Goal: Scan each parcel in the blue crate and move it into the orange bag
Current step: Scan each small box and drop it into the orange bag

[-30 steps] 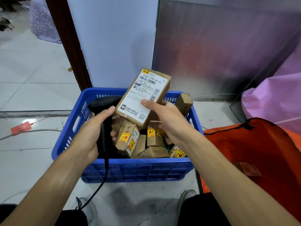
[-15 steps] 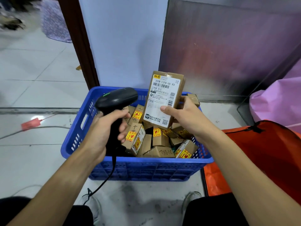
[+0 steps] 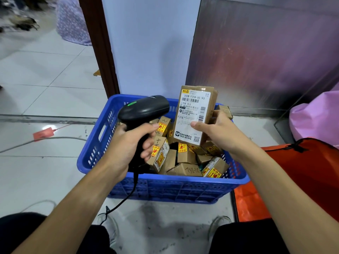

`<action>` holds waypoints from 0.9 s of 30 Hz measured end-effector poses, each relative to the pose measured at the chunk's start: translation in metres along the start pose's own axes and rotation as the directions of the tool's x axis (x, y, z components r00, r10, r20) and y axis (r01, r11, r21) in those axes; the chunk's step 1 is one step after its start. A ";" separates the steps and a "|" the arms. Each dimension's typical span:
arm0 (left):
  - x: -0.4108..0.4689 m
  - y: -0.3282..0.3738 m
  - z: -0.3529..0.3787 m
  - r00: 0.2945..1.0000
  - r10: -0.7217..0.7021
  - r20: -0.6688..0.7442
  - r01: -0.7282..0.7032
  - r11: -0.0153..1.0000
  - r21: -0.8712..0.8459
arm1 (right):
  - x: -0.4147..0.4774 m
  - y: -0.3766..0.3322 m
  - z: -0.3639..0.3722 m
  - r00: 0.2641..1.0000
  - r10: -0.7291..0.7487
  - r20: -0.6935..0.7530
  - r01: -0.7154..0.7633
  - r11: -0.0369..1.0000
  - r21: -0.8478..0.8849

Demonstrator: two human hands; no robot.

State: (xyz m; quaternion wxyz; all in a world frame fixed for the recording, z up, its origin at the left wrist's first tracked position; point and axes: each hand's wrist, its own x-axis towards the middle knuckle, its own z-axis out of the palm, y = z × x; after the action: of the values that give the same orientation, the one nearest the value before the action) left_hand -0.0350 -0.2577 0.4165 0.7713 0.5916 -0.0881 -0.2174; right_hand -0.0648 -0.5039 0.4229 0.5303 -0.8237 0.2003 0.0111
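A blue crate (image 3: 165, 187) stands on the floor in front of me, filled with several small cardboard parcels (image 3: 183, 162) bearing yellow and red stickers. My right hand (image 3: 218, 132) holds a flat brown parcel (image 3: 194, 110) upright over the crate, its white shipping label facing me. My left hand (image 3: 128, 143) grips the handle of a black barcode scanner (image 3: 143, 110), whose head points right toward the label. A green light shows on top of the scanner. The orange bag (image 3: 302, 171) lies on the floor to the right of the crate.
A pale wall and dark door frame (image 3: 99, 52) rise behind the crate, with a metal panel (image 3: 266, 52) to the right. A pink sack (image 3: 315, 118) sits at far right. A red tag (image 3: 44, 133) and grey cable lie on the left tiles. My knees frame the bottom edge.
My right hand has turned the parcel from tilted to upright. My left hand has raised the scanner and swung its head toward the label.
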 end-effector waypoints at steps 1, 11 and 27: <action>-0.001 0.001 0.000 1.000 -0.010 0.007 0.009 1.000 0.010 | 0.001 0.001 0.000 1.000 -0.001 -0.001 0.001 1.000 -0.002; -0.002 0.006 0.000 0.998 -0.065 -0.007 0.065 0.997 0.038 | 0.000 0.000 0.003 1.000 -0.011 -0.016 0.011 1.000 -0.011; 0.007 0.003 0.017 0.999 -0.036 0.011 0.035 0.998 0.060 | -0.009 -0.005 -0.001 0.999 -0.024 -0.021 0.025 0.999 0.046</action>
State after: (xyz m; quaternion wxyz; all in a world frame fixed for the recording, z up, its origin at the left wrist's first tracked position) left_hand -0.0350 -0.2754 0.4231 0.7487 0.6146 -0.0888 -0.2321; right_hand -0.0718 -0.4997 0.4300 0.5471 -0.8138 0.1959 -0.0086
